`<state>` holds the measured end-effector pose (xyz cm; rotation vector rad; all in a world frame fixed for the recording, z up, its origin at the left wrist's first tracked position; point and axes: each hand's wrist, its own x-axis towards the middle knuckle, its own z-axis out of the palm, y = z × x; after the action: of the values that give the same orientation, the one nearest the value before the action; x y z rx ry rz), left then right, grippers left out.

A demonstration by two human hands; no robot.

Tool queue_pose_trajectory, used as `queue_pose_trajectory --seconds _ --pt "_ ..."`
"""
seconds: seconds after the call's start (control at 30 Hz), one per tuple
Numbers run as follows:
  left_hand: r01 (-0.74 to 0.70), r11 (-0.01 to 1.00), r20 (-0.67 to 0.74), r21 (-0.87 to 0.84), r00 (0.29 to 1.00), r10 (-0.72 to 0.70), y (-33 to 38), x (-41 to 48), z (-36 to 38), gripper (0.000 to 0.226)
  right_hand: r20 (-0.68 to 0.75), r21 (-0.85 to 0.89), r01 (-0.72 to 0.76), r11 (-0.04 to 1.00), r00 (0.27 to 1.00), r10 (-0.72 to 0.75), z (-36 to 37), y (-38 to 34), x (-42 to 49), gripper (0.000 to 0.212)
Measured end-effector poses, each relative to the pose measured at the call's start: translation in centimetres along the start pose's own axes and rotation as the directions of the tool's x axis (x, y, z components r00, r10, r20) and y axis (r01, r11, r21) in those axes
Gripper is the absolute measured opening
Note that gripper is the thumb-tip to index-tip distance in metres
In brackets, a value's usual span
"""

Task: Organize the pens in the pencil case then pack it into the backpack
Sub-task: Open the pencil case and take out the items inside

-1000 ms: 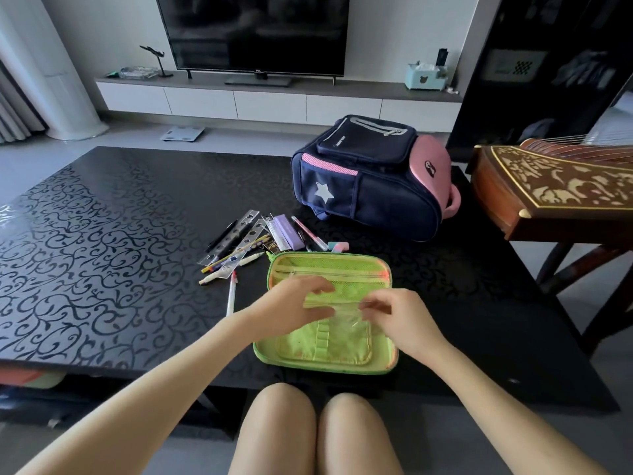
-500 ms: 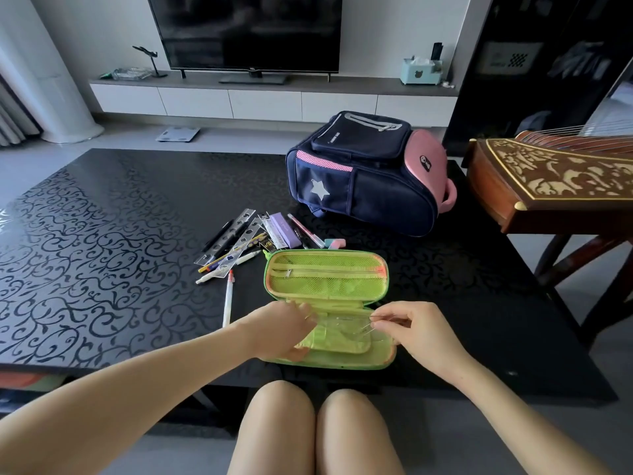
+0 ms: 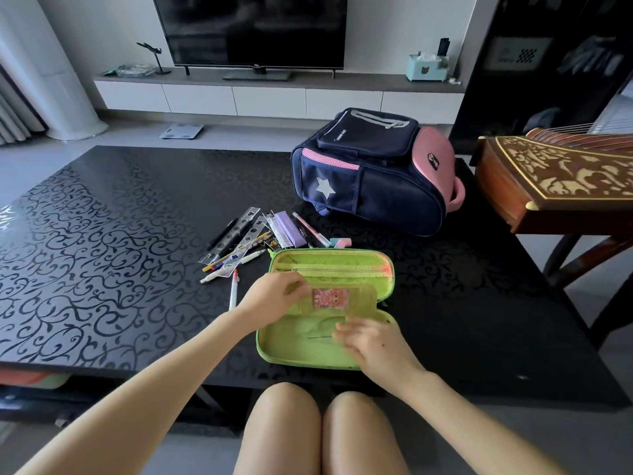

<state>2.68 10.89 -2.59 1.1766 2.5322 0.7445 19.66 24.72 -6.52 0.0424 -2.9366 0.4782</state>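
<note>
The left hand (image 3: 274,298) pinches the case's (image 3: 298,332) flap (image 3: 359,299); its pink label (image 3: 330,298) is unreadable. The right hand (image 3: 373,344), blurred, lies inside the case, grip unclear. The pens (image 3: 236,248) lie just beyond the left hand, the backpack (image 3: 370,186) farther off.

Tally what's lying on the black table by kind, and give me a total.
backpack: 1
pencil case: 1
clear rulers: 2
purple box: 1
eraser: 1
pens and pencils: at least 5
Total: at least 11, since the heap overlaps and may hide more.
</note>
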Motion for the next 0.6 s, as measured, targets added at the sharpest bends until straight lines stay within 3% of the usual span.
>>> queue_pose_trajectory --seconds 0.13,0.23,0.3,0.47,0.6 --pt "0.009 0.993 -0.001 -0.117 1.0 -0.009 -0.7 0.1 0.0 0.023 0.246 0.035 -0.126 0.991 0.963 0.114 -0.8 0.6 -0.2 0.05" --pt "0.017 0.988 0.014 -0.151 1.0 -0.015 -1.0 0.2 0.1 0.023 0.413 0.093 -0.202 0.975 0.899 0.147 -1.9 0.9 0.0 0.089" --pt "0.009 0.987 0.016 -0.161 1.0 -0.006 -1.0 0.2 0.1 0.022 0.467 0.097 -0.188 0.977 0.876 0.122 -2.5 0.8 0.2 0.099" --pt "-0.005 0.99 0.027 -0.141 1.0 0.009 -1.2 0.0 0.1 0.019 0.469 0.111 -0.129 0.985 0.881 0.063 -4.2 -0.3 0.5 0.093" --pt "-0.014 0.991 0.027 -0.135 0.999 0.018 -1.6 -0.2 0.0 0.019 0.397 -0.034 -0.059 0.998 0.915 0.067 -3.6 0.0 -0.2 0.073"
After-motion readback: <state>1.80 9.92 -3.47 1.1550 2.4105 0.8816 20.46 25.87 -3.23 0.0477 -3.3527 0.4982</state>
